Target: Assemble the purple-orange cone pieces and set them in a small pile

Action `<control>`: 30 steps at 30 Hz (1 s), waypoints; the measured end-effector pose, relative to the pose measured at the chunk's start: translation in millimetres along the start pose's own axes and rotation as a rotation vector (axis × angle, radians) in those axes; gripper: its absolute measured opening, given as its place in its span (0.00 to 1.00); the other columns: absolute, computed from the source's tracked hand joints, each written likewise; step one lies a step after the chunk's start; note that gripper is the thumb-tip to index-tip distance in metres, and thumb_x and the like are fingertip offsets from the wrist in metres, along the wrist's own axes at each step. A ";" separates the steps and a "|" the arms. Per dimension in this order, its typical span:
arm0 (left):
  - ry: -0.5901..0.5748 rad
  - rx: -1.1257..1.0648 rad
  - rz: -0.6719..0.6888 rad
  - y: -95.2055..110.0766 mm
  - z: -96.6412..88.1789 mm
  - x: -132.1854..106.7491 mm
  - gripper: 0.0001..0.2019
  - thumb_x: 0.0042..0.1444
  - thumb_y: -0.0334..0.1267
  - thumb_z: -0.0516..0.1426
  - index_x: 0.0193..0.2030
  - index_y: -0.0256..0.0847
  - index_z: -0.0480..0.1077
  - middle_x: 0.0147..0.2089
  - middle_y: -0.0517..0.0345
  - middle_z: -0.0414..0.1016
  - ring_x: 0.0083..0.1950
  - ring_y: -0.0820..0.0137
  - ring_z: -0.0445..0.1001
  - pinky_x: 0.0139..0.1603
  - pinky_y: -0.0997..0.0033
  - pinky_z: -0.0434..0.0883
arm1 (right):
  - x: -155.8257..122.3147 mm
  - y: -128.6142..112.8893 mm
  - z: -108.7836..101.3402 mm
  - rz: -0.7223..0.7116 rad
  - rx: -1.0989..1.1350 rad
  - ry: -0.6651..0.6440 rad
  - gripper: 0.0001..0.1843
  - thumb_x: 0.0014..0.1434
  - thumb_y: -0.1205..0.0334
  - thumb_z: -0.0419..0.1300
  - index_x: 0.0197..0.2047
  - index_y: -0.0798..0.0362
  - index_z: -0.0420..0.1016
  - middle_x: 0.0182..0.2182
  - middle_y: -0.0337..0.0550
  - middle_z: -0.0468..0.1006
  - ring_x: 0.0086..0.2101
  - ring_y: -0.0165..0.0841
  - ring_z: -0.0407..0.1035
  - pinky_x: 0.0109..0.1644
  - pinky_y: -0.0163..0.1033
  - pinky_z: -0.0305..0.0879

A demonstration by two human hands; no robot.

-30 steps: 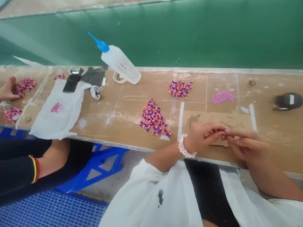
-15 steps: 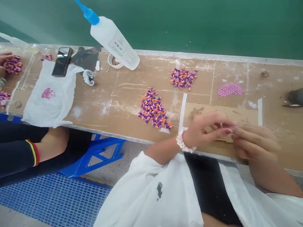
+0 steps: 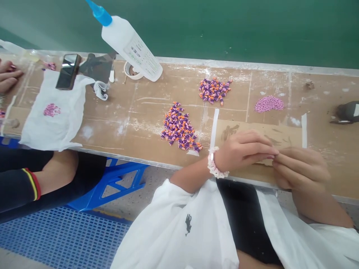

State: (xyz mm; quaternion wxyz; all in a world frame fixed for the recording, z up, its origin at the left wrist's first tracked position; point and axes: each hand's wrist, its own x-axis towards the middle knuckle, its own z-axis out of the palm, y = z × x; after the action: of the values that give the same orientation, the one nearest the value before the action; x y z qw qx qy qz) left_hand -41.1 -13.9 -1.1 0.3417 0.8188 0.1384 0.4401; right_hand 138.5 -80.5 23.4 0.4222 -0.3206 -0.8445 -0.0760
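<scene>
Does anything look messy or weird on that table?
A little! The cardboard sheet by the left hand has dark smudges, so it looks stained. A small brown lump sits apart from the pink pile; I can't tell what it is.

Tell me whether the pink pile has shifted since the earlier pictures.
No: the pink pile lies beyond and left of the right-hand white strip, as before; only the view shifted.

Loose white shirt (image 3: 165, 239), wide sleeves (image 3: 164, 200), open over black garment (image 3: 249, 216); small dark figure emblem (image 3: 188, 224) on left front; frilled, pale pink left-wrist scrunchie (image 3: 212, 164).
</scene>
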 end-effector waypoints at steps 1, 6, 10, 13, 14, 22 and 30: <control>-0.007 0.009 0.012 0.0 -0.2 -0.1 0.15 0.65 0.41 0.50 0.38 0.40 0.77 0.40 0.54 0.79 0.46 0.75 0.77 0.51 0.71 0.74 | -0.7 1.8 1.1 -0.036 0.013 0.012 0.09 0.53 0.73 0.62 0.27 0.50 0.68 0.24 0.38 0.76 0.29 0.31 0.73 0.29 0.38 0.71; 0.089 0.042 0.150 1.1 0.8 0.4 0.12 0.64 0.36 0.51 0.36 0.37 0.76 0.38 0.54 0.79 0.45 0.76 0.77 0.50 0.76 0.74 | -6.5 1.3 3.7 -0.045 0.073 0.049 0.09 0.53 0.74 0.61 0.26 0.52 0.68 0.25 0.40 0.75 0.31 0.32 0.73 0.30 0.39 0.72; 0.160 0.066 0.207 3.3 2.7 1.1 0.08 0.62 0.34 0.55 0.36 0.34 0.75 0.38 0.54 0.79 0.43 0.77 0.76 0.49 0.77 0.74 | -8.0 -6.2 2.2 0.047 0.054 0.035 0.12 0.52 0.77 0.61 0.26 0.51 0.68 0.27 0.38 0.76 0.32 0.32 0.75 0.30 0.38 0.75; 0.177 0.092 0.241 5.0 2.9 1.0 0.06 0.60 0.33 0.57 0.37 0.32 0.74 0.38 0.53 0.78 0.44 0.77 0.76 0.49 0.78 0.74 | -5.9 -14.4 -1.8 0.121 0.054 0.039 0.14 0.50 0.80 0.62 0.26 0.50 0.68 0.27 0.36 0.77 0.31 0.32 0.76 0.29 0.38 0.77; 0.181 0.100 0.254 5.4 2.8 0.8 0.06 0.60 0.33 0.57 0.38 0.32 0.74 0.38 0.53 0.78 0.44 0.77 0.76 0.49 0.77 0.73 | -5.0 -17.3 -3.5 0.164 0.064 0.024 0.15 0.49 0.80 0.62 0.26 0.50 0.68 0.27 0.36 0.77 0.31 0.33 0.76 0.29 0.38 0.77; 0.190 0.140 0.283 5.8 4.1 -2.3 0.09 0.63 0.37 0.54 0.39 0.34 0.73 0.39 0.54 0.78 0.44 0.75 0.76 0.50 0.75 0.73 | -1.7 -15.7 -3.2 0.152 0.058 -0.013 0.15 0.49 0.81 0.62 0.27 0.50 0.67 0.26 0.37 0.76 0.29 0.34 0.75 0.24 0.37 0.75; 0.143 0.147 0.264 5.6 4.6 -4.5 0.10 0.63 0.38 0.53 0.39 0.36 0.74 0.40 0.54 0.77 0.45 0.75 0.75 0.51 0.74 0.71 | -1.7 -11.8 0.1 0.102 0.096 0.007 0.13 0.51 0.78 0.61 0.26 0.51 0.67 0.26 0.37 0.76 0.30 0.33 0.75 0.25 0.36 0.76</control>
State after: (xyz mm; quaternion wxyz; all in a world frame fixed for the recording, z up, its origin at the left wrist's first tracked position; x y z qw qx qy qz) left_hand -40.3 -22.3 -1.9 0.2092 0.8192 0.0855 0.5271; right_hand 132.0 -90.5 23.7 0.4433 -0.3422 -0.8283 -0.0148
